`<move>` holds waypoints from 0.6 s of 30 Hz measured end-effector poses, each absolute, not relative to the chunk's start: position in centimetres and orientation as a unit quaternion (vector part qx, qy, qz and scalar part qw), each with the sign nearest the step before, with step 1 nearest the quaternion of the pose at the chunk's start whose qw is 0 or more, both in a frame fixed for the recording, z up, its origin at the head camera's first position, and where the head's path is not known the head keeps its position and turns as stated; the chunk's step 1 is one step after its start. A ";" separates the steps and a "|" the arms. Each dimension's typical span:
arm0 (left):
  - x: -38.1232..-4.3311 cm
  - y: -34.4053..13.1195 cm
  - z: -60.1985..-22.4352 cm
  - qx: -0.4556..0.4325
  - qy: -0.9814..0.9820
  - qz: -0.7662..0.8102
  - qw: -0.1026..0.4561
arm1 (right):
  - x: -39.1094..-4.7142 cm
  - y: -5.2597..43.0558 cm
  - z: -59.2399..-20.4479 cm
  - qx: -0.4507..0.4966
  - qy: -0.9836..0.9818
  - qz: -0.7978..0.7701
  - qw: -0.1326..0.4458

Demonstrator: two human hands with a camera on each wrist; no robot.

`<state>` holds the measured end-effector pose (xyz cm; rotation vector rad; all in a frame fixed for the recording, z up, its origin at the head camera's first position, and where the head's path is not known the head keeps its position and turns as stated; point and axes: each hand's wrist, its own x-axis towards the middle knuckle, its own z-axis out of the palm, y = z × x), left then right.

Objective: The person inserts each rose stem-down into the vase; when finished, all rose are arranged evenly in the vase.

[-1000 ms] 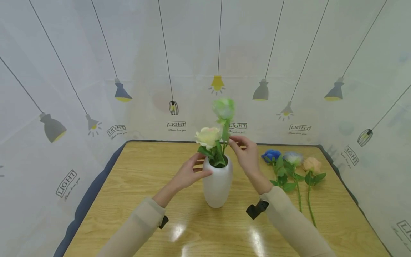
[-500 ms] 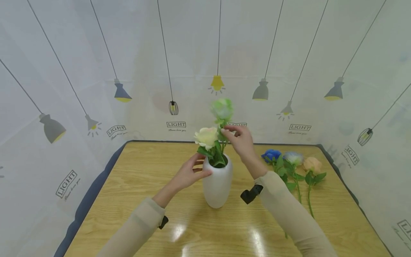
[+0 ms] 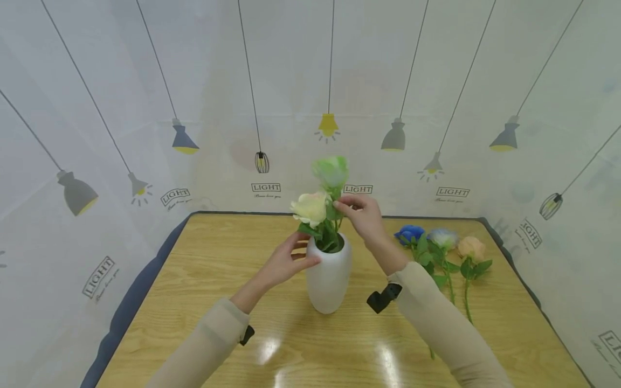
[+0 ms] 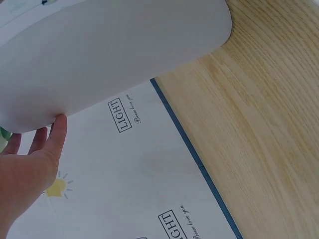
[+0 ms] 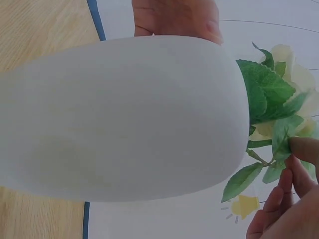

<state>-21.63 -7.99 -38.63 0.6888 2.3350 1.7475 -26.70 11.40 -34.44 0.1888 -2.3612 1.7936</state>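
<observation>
A white vase stands upright on the wooden table, with a cream rose and a taller green-and-white rose in it. My left hand holds the vase near its rim, thumb in front and fingers toward the far side; the left wrist view shows those fingers touching the wall. Just below the green-and-white bloom, my right hand pinches that rose's stem and leaf. In the right wrist view, its thumb and forefinger meet at a green leaf. The stem ends inside the vase are hidden.
Right of the vase lie a blue rose, a white-blue rose and a peach rose, stems pointing toward me. The right forearm covers part of them. Printed lamp sheeting stands around the table's back and sides.
My right hand has shifted left and up onto the green-and-white rose, then slightly down. That bloom has sunk a little and leans left. The left hand and vase have stayed put.
</observation>
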 end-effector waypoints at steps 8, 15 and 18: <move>-21.5 -8.0 -38.3 0.225 0.777 0.584 0.076 | -25.0 12.0 -34.6 0.095 -0.806 0.583 0.051; -21.5 -8.0 -38.4 0.219 0.780 0.581 0.080 | -24.3 12.1 -35.4 0.080 -0.807 0.584 0.024; -21.5 -8.0 -38.6 0.218 0.780 0.581 0.080 | -24.1 12.1 -35.9 0.073 -0.806 0.586 0.025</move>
